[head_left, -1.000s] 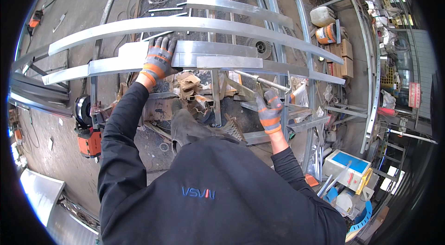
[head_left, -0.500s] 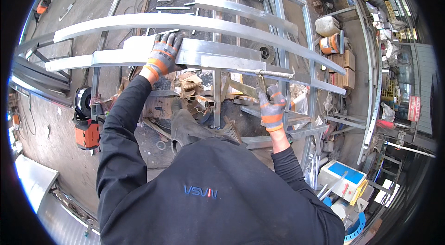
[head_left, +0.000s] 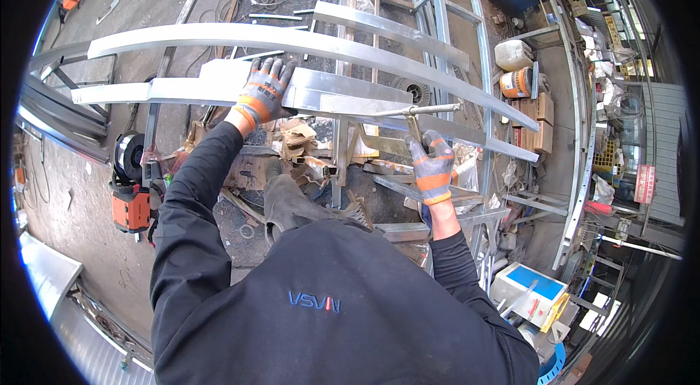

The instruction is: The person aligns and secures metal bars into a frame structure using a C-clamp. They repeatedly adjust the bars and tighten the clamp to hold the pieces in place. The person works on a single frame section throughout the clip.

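Note:
My left hand [head_left: 264,93], in a grey and orange work glove, lies flat with fingers stretched across silvery metal strips [head_left: 328,86]. Its thumb is by their near edge. My right hand [head_left: 433,170], gloved alike, is closed around the lower part of a brass-coloured clamp handle [head_left: 415,126]. A pale rod [head_left: 419,110] crosses above that handle, and a curved brass-coloured piece [head_left: 383,144] reaches left below the strips. The fingertips partly hide the grip. Beyond lies a long curved metal bar [head_left: 292,38], with a shorter metal strip [head_left: 394,26] farther off.
Upright-running steel rails [head_left: 345,159] support the strips. Cardboard scraps [head_left: 297,135] lie below. At left stands an orange machine [head_left: 131,208] with a wire spool. To the right are a white canister [head_left: 513,55], an orange bucket [head_left: 516,83], cardboard boxes [head_left: 539,122] and a blue-topped machine [head_left: 536,284].
The view has turned slightly, so the strips' right ends sit lower. Both hands keep their places, the left on the strips and the right on the clamp handle.

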`<state>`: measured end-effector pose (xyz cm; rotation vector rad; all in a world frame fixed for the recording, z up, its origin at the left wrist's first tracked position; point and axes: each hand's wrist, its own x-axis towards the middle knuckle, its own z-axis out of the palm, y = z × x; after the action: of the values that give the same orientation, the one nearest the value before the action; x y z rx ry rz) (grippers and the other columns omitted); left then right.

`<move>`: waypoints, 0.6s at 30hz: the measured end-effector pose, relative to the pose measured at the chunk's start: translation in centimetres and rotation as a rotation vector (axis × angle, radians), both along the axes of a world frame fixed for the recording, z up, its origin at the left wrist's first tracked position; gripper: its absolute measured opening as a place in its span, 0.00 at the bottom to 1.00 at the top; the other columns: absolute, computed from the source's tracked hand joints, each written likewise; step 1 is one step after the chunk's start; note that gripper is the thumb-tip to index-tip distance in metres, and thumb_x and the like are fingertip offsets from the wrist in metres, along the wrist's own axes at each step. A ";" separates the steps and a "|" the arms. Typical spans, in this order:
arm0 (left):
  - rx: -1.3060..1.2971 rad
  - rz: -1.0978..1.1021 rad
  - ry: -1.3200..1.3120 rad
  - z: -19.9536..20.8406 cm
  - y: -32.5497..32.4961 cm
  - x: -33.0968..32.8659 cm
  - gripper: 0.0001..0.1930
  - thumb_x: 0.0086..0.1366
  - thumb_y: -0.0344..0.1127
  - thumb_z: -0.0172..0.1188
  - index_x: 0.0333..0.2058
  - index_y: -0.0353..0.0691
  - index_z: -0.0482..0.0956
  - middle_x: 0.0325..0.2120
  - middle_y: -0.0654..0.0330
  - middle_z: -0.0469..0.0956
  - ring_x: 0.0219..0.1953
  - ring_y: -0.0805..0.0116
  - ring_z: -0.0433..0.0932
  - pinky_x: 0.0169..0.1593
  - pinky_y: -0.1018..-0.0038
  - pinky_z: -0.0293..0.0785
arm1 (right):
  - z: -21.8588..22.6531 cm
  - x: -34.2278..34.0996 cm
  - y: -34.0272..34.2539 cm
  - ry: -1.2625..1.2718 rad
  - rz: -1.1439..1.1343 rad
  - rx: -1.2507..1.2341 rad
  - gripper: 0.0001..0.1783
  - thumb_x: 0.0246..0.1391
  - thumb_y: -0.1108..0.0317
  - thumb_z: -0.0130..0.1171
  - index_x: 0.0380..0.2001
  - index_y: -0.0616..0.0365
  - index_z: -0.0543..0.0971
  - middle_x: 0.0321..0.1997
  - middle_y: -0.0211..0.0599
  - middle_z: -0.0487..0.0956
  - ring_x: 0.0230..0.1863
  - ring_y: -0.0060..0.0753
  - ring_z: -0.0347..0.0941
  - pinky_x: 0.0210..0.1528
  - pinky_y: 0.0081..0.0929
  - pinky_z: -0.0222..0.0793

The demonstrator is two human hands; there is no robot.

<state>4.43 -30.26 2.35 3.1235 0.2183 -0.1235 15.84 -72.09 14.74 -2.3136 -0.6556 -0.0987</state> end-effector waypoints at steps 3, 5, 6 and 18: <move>0.009 0.003 0.008 0.3 -0.1 -0.2 0.71 0.54 0.75 0.82 0.85 0.36 0.61 0.75 0.39 0.70 0.80 0.35 0.66 0.84 0.32 0.52 | -0.4 0.3 -0.3 0.030 -0.034 0.038 0.16 0.62 0.64 0.81 0.41 0.66 0.86 0.32 0.45 0.84 0.33 0.40 0.78 0.39 0.41 0.76; 0.006 0.002 0.011 0.5 -0.2 -0.2 0.71 0.54 0.74 0.82 0.84 0.36 0.61 0.75 0.39 0.71 0.80 0.35 0.66 0.85 0.32 0.52 | -0.7 0.7 -0.3 0.099 -0.102 0.006 0.17 0.61 0.64 0.82 0.43 0.66 0.88 0.35 0.46 0.86 0.36 0.42 0.82 0.43 0.41 0.79; -0.002 0.001 0.011 0.7 -0.2 -0.3 0.71 0.54 0.74 0.83 0.84 0.36 0.61 0.75 0.39 0.71 0.80 0.35 0.66 0.85 0.32 0.52 | -0.9 0.9 -0.3 0.046 -0.075 0.009 0.18 0.61 0.63 0.83 0.44 0.66 0.88 0.37 0.47 0.87 0.37 0.43 0.84 0.44 0.41 0.80; -0.034 0.005 -0.031 0.7 -0.2 -0.4 0.67 0.55 0.72 0.83 0.82 0.35 0.65 0.75 0.38 0.71 0.79 0.34 0.67 0.84 0.32 0.53 | -0.4 2.2 1.4 0.061 0.062 -0.232 0.23 0.62 0.59 0.80 0.50 0.66 0.88 0.46 0.54 0.89 0.46 0.56 0.88 0.49 0.48 0.82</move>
<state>4.01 -30.43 3.08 3.0888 0.2210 -0.0784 18.02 -70.71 14.32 -2.5037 -0.7407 0.0803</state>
